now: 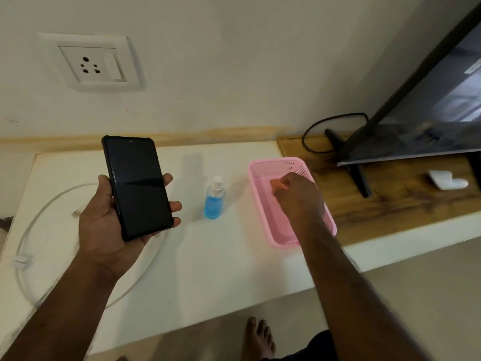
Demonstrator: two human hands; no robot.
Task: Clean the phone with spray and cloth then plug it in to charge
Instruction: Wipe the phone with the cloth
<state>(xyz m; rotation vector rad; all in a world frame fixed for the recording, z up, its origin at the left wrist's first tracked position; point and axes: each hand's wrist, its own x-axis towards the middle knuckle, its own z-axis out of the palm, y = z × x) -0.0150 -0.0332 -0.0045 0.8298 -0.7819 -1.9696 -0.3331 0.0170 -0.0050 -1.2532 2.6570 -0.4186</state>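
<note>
My left hand (104, 220) holds a black phone (138, 186) in a dark case, screen up and dark, above the white counter. A small spray bottle (214, 200) with blue liquid and a clear cap stands upright on the counter, right of the phone. My right hand (299, 196) reaches into a pink plastic basket (263, 201), its fingers pinched on a small orange cloth (277, 184). A white charging cable (33, 222) loops over the counter at the left, one metal plug end (76, 212) lying near my left wrist.
A white wall socket with a switch (91, 63) sits on the wall at upper left. A dark TV (426, 108) on legs stands on the wooden shelf (390, 204) at right, with a black cord (312, 131) and a white object (446, 179). A bare foot (260, 337) shows below.
</note>
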